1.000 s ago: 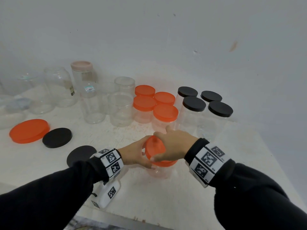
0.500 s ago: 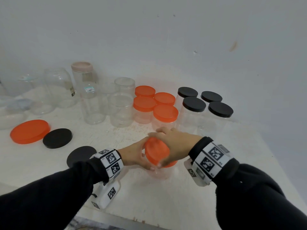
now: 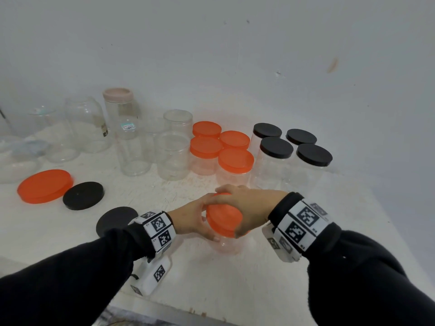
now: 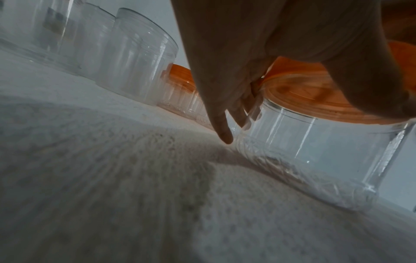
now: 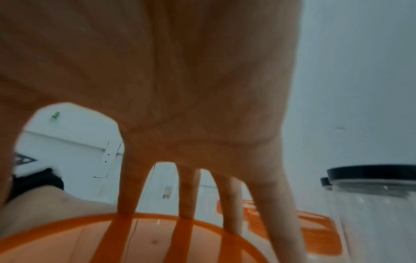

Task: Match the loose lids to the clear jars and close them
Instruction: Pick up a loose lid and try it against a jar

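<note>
The left hand (image 3: 191,220) is bracing the small clear plastic jar (image 4: 315,151) near the front of the white counter (image 3: 235,290), its grip wrapping the wall so the jar is not spinning. The right hand (image 3: 244,205) is clamping its fingers (image 5: 127,192) over the round orange plastic lid (image 3: 222,220), seemingly twisting it on (the threads are hidden).

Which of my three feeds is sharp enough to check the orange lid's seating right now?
Head view: evenly lit, sharp, but right hand covers the orange lid. Left wrist view: dim, tabletop smeared, jar rim readable. Right wrist view: soft, palm fills the frame.
</note>
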The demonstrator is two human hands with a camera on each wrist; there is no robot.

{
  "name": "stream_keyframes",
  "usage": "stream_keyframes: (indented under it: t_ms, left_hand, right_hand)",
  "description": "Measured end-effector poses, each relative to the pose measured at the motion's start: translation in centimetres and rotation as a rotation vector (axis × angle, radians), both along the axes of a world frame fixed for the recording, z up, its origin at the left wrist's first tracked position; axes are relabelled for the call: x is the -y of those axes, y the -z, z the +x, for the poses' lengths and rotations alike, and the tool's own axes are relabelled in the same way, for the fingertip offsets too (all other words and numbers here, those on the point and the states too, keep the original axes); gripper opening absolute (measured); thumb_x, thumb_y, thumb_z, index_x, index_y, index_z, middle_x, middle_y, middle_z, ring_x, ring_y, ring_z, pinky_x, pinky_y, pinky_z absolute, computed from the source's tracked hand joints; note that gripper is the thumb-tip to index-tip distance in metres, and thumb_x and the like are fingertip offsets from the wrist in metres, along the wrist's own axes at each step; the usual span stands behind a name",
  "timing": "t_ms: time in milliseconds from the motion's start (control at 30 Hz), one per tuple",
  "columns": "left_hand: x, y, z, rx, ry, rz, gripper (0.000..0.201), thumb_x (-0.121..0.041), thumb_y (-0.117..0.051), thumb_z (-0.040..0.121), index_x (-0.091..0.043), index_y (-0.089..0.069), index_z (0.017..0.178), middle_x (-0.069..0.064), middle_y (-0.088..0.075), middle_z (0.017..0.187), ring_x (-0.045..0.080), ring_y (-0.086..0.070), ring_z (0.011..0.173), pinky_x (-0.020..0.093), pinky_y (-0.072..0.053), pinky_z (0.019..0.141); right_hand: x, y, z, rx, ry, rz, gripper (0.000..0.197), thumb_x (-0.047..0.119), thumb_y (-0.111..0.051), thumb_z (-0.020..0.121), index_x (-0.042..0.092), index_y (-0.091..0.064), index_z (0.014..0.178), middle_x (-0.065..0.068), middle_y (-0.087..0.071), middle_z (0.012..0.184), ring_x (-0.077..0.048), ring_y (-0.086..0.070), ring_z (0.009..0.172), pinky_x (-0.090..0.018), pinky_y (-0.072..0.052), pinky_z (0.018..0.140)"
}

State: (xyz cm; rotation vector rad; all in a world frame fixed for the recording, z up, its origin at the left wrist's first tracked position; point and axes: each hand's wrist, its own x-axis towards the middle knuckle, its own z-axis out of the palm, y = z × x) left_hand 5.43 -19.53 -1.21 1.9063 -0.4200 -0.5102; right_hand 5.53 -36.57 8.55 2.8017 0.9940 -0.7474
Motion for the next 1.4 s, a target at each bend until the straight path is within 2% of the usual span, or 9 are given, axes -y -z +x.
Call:
stream_keyframes:
  t_ms: [67,167,267,400,500,667,867,1100,1400]
  left_hand:
    - [0.0,-0.1,0.0,0.0,0.0,-0.014,0.097,-0.02,-0.086,0.052,-0.028,-0.035,0.135,-0.024,-0.041,0.127,-0.009,-0.042,0.118,0.015,-0.042,0.092]
    - [0.0,0.0,0.0,-0.005,-0.012,-0.016,0.095,-0.018,-0.087,0.053,-0.035,-0.033,0.131,-0.017,-0.048,0.128,0.001,-0.046,0.121,0.023,-0.041,0.099]
    - [0.0,0.0,0.0,-0.009,-0.012,-0.002,0.093,-0.022,-0.087,0.053,-0.036,-0.033,0.127,-0.017,-0.051,0.124,0.0,-0.05,0.116,0.018,-0.043,0.092]
    - [0.0,0.1,0.0,-0.001,-0.022,-0.007,0.091,-0.012,-0.086,0.057,-0.033,-0.035,0.13,-0.019,-0.047,0.124,-0.003,-0.045,0.117,0.016,-0.041,0.093]
    - [0.0,0.0,-0.1,-0.01,-0.02,-0.019,0.095,-0.011,-0.085,0.057,-0.025,-0.034,0.136,-0.019,-0.044,0.126,-0.005,-0.043,0.118,0.014,-0.041,0.092]
    - [-0.2,0.1,0.0,0.0,-0.007,-0.012,0.096,-0.019,-0.087,0.052,-0.031,-0.036,0.133,-0.014,-0.055,0.125,0.001,-0.051,0.117,0.023,-0.042,0.098]
    - [-0.1,0.1,-0.1,0.003,-0.031,0.002,0.097,-0.018,-0.088,0.052,-0.027,-0.037,0.134,-0.012,-0.053,0.125,0.001,-0.05,0.117,0.024,-0.044,0.098]
    - [0.0,-0.1,-0.3,0.043,-0.049,-0.005,0.091,-0.01,-0.089,0.055,-0.035,-0.04,0.128,-0.011,-0.058,0.118,0.002,-0.055,0.11,0.019,-0.047,0.089]
    - [0.0,-0.2,-0.4,0.091,-0.066,0.031,0.091,-0.012,-0.091,0.051,-0.032,-0.043,0.126,-0.01,-0.06,0.115,0.002,-0.058,0.104,0.017,-0.049,0.086]
  right_hand:
    - [0.0,0.2,0.2,0.011,0.011,0.012,0.086,0.035,-0.074,0.072,0.054,-0.02,0.136,0.008,-0.022,0.143,-0.023,-0.031,0.124,-0.047,-0.045,0.094]
    - [-0.6,0.8,-0.2,0.148,0.096,0.042,0.079,0.056,-0.066,0.072,0.039,-0.028,0.14,-0.002,-0.035,0.129,-0.024,-0.044,0.11,-0.037,-0.047,0.084]
    - [-0.6,1.3,-0.3,0.246,0.121,-0.003,0.086,0.07,-0.055,0.075,0.028,-0.025,0.144,-0.008,-0.037,0.135,-0.028,-0.046,0.114,-0.037,-0.044,0.085]
    - [0.5,0.5,0.3,0.002,0.042,0.045,0.091,0.051,-0.072,0.072,0.051,-0.012,0.141,0.008,-0.014,0.151,-0.024,-0.026,0.133,-0.049,-0.039,0.101]
    - [0.6,0.6,0.3,0.016,0.025,0.065,0.085,0.041,-0.071,0.074,0.057,-0.017,0.137,0.011,-0.018,0.145,-0.023,-0.028,0.126,-0.047,-0.042,0.098]
    - [0.1,1.7,-0.2,0.211,0.08,0.064,0.081,0.057,-0.063,0.071,0.046,-0.023,0.14,0.001,-0.033,0.129,-0.024,-0.039,0.11,-0.035,-0.045,0.084]
    - [1.1,1.8,0.3,0.097,-0.013,0.133,0.086,0.059,-0.068,0.073,0.05,-0.018,0.142,0.002,-0.02,0.148,-0.024,-0.033,0.127,-0.042,-0.041,0.101]
    - [1.7,3.5,-0.9,0.324,-0.011,0.199,0.079,0.068,-0.057,0.075,0.042,-0.027,0.143,-0.001,-0.031,0.144,-0.023,-0.039,0.116,-0.035,-0.043,0.092]
    - [1.1,4.5,-2.0,0.377,0.082,0.24,0.079,0.064,-0.059,0.075,0.037,-0.03,0.143,-0.002,-0.032,0.143,-0.025,-0.038,0.111,-0.033,-0.044,0.083]
